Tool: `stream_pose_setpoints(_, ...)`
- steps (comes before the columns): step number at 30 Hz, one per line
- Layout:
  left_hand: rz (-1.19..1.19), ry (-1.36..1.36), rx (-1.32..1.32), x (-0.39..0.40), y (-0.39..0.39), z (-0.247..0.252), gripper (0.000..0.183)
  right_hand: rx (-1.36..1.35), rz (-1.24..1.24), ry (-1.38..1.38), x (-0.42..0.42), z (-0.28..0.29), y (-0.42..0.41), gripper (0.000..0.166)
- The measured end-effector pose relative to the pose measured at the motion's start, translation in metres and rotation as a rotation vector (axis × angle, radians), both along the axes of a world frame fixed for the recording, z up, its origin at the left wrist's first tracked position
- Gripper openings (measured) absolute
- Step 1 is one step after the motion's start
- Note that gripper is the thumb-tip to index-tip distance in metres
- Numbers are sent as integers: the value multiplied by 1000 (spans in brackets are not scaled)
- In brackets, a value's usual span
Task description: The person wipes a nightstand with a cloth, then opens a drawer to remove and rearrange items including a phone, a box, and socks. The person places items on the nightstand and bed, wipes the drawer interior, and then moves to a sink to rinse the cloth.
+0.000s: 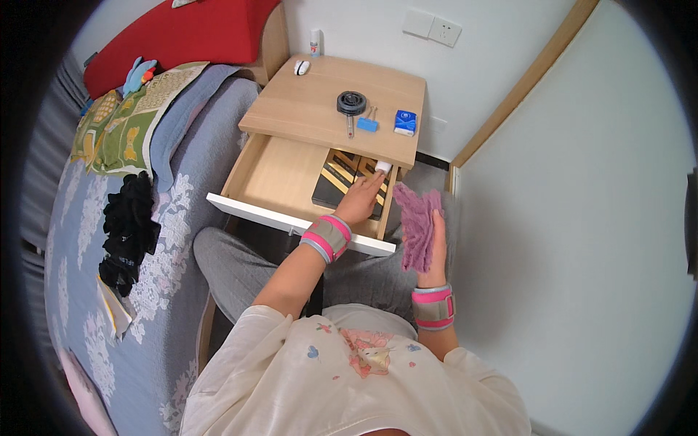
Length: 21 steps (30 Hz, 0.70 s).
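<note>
My left hand reaches into the open drawer of a wooden nightstand, over black boxes with gold stripes. Its fingertips touch a small white cylindrical object at the drawer's back right; whether they grip it I cannot tell. To the right of the drawer, my right hand holds a crumpled purple cloth upright. On the nightstand top lie a black round-headed handheld fan, a blue block-like item and a blue-and-white packet.
A white object with a black band and a white spray bottle are at the nightstand's back left. The bed flanks it, bearing black fabric and a plush toy. A pale panel stands close on the right.
</note>
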State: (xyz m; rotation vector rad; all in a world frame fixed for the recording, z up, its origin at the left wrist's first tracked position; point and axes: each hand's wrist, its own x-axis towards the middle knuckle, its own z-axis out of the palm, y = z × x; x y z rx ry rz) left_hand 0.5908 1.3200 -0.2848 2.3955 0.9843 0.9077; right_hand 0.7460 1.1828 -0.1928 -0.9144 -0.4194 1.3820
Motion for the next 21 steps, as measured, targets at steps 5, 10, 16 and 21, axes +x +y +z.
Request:
stream_pose_setpoints(5, -32, -62, -103, -29, 0, 19, 40, -7, 43, -7, -1, -5, 14, 42)
stream_pose_setpoints(10, 173, 314, -1, -118, -32, 54, 51, -13, 209, -67, -14, 13, 64, 47)
stream_pose_setpoints(16, 329, 534, 33, -143, -32, 47, 72, 38, 398, -40, -47, 13, 170, 47)
stream_pose_setpoints(21, 350, 415, -125, -130, 14, 42, 73, 35, 584, -142, -66, 32, 231, 56)
